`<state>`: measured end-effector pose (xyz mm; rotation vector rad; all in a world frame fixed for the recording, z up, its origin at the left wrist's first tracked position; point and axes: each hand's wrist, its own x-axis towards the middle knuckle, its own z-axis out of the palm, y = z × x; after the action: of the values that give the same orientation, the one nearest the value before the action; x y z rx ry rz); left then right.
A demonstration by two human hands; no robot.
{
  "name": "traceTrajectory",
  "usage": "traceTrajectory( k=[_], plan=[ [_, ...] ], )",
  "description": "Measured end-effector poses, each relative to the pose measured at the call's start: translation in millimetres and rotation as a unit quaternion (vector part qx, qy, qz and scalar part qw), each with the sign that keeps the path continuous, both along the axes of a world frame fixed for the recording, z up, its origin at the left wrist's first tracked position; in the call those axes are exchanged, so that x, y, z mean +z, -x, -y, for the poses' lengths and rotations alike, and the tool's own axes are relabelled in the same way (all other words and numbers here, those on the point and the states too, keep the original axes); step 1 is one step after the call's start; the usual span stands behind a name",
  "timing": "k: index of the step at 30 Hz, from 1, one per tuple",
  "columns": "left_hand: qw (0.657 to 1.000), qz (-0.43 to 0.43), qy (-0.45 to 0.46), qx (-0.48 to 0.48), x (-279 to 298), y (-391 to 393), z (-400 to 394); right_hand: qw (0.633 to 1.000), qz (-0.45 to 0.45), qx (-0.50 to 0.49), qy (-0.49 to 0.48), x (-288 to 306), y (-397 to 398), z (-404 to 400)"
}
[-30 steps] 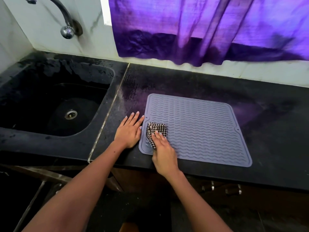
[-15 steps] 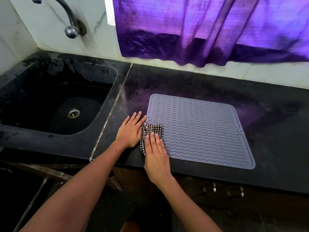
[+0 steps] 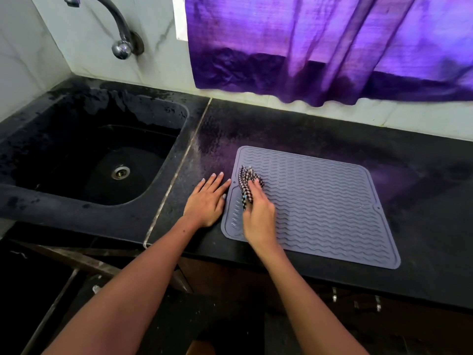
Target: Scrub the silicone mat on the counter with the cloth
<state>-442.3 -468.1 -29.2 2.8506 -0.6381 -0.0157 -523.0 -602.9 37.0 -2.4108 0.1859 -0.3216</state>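
Presently, the right hand (image 3: 259, 216) grips a bunched black-and-white checked cloth (image 3: 247, 184), fingers curled round it, and holds it against the grey ribbed silicone mat (image 3: 325, 206) near the mat's left edge. Just left of that hand, the left hand (image 3: 206, 202) lies flat with fingers straight on the black counter (image 3: 294, 131), its fingertips at the mat's border. Further left of it sits the black sink (image 3: 84, 160); beyond both hands hangs a purple curtain (image 3: 320, 44).
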Motion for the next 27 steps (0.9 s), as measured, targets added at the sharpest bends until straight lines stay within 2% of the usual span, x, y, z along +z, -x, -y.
traceTrajectory(
  k=[3, 5, 13, 15, 16, 19, 20, 21, 23, 25, 27],
  plan=[
    [1.0, 0.0, -0.013, 0.0, 0.5, 0.4, 0.6, 0.983, -0.056, 0.086, 0.153, -18.3, 1.4, -5.5],
    [1.0, 0.003, -0.018, -0.001, 1.0, 0.2, 1.2, 0.967, -0.084, 0.12, 0.21, -32.2, 3.3, -9.3],
    [1.0, 0.008, -0.016, -0.002, -0.6, -0.1, 1.0, 0.953, -0.111, 0.152, 0.239, -26.1, -3.4, -2.5],
    [1.0, 0.007, -0.015, 0.0, -0.1, 0.6, 1.0, 0.964, -0.115, 0.135, 0.196, -15.5, -8.3, 1.6],
    [1.0, 0.006, -0.013, 0.001, 0.2, 0.7, 0.7, 0.975, -0.125, 0.111, 0.143, -9.0, -14.4, 6.2],
    [1.0, 0.0, -0.009, 0.001, -0.4, 0.6, 0.2, 0.986, -0.129, 0.011, -0.107, 14.1, -35.5, 22.4],
    [1.0, -0.001, -0.007, 0.001, -0.5, 0.8, 0.1, 0.985, -0.102, -0.025, -0.14, 18.6, -40.4, 25.0],
    [1.0, -0.001, -0.005, 0.001, -0.6, 0.6, 0.1, 0.988, -0.068, -0.051, -0.13, 21.2, -43.1, 24.6],
    [1.0, -0.002, -0.001, 0.003, -0.9, 0.0, 0.1, 0.997, -0.009, -0.062, -0.05, 20.9, -45.7, 19.4],
    [1.0, 0.0, 0.003, 0.002, -1.1, -0.2, 0.0, 0.999, -0.012, -0.014, 0.04, 8.4, -47.1, 13.2],
    [1.0, 0.004, 0.003, 0.002, -0.6, 0.6, 0.3, 0.991, -0.059, 0.034, 0.112, -9.7, -44.8, 9.8]
  ],
)
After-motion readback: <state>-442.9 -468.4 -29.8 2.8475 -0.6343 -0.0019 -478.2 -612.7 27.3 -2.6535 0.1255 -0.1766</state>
